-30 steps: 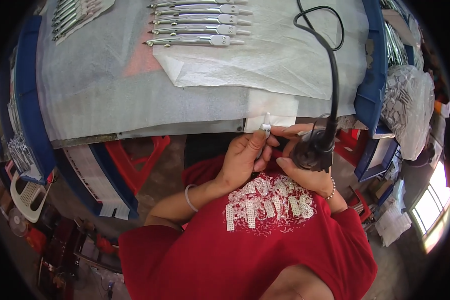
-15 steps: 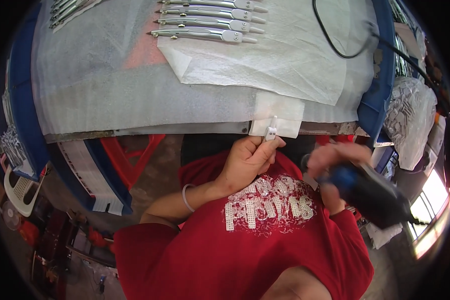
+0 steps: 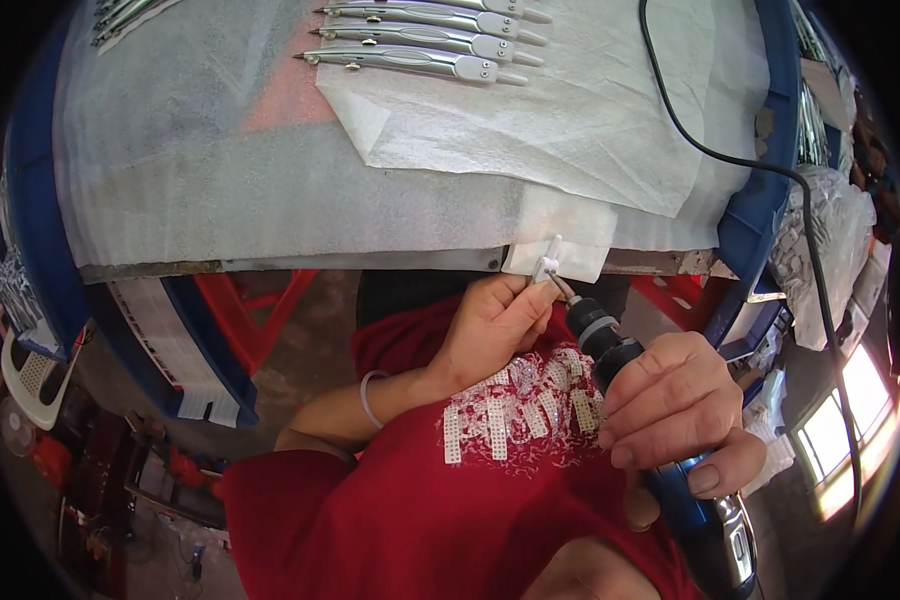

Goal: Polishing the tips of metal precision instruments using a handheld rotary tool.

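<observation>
Drawing compass [image 3: 546, 266], center of frame, pinched between closed fingers of left hand [image 3: 500, 320]. Right hand [image 3: 678, 405] wrapped round electric screwdriver [image 3: 692, 510], bit at compass. Far right: clear bag [image 3: 826, 265], grey parts inside. Far left: blue bin [image 3: 34, 170], silvery metal parts [image 3: 15, 290].

Two hands [image 3: 675, 400], one screwdriver [image 3: 683, 500], at least four compasses [image 3: 420, 40], row cropped

Pinch on the left, full wrap on the right

Left hand [image 3: 500, 315]: thumb [image 3: 528, 303] on top, fingers [image 3: 497, 290] curled, digits pinched. Left forearm [image 3: 330, 418] slants up and inward from lower left. Right hand [image 3: 685, 405]: lower, farther right, back uppermost, fingers bent round in a grip; at least 3 fingertips [image 3: 622, 457] visible.
</observation>
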`<state>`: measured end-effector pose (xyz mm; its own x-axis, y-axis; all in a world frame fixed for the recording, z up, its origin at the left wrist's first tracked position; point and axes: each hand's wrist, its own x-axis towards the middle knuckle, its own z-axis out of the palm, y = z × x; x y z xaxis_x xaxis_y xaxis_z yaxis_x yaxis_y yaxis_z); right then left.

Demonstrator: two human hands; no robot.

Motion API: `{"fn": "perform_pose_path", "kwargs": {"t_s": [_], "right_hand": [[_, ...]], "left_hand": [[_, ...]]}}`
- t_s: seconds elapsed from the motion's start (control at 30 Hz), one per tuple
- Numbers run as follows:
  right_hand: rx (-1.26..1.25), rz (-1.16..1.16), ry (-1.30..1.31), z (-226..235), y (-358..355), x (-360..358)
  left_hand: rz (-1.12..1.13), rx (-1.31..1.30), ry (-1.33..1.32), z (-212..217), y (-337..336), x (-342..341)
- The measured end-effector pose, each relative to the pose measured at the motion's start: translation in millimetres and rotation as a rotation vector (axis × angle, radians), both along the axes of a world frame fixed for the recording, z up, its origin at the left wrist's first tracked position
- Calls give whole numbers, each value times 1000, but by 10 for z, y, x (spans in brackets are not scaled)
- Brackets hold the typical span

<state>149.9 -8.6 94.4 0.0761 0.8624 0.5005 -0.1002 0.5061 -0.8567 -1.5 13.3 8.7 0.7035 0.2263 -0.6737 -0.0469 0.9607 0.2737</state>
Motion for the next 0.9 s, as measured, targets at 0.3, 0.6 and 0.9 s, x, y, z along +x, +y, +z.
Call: {"fn": "perform_pose_path", "kwargs": {"t_s": [0.3, 0.6, 0.9], "right_hand": [[-14, 20, 3, -8, 29, -4], [20, 18, -9, -13, 78, -57], [5, -120, -18, -26, 152, -217]], "left_hand": [[-30, 15, 22, 16, 20, -2], [0, 25, -19, -3, 7, -8], [14, 87, -20, -40, -50, -16]]}}
